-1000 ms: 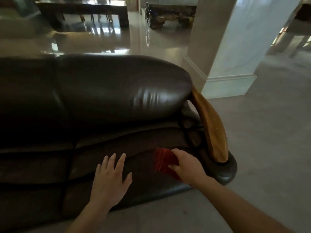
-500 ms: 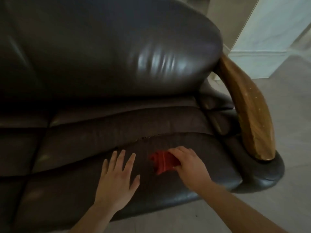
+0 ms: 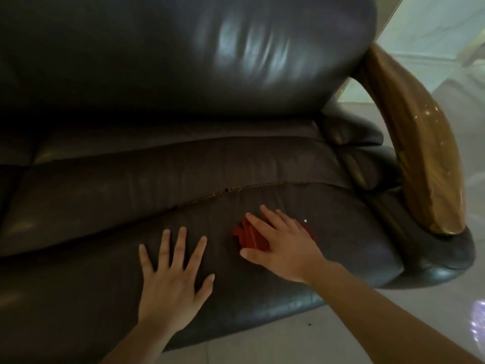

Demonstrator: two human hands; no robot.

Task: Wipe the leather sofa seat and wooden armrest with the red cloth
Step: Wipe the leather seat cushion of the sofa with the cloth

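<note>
Red cloth (image 3: 248,233) flat under right hand (image 3: 283,244) fingers (image 3: 258,222), on seat (image 3: 341,232).

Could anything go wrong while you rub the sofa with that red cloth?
Maybe. The split seam just beyond the right hand has open stitching; the folded red cloth could snag it and perhaps tear it further. The flat left hand, spread on the dark brown leather seat, may leave fresh smudges. The glossy wooden armrest is not yet wiped, so it could be forgotten.
</note>
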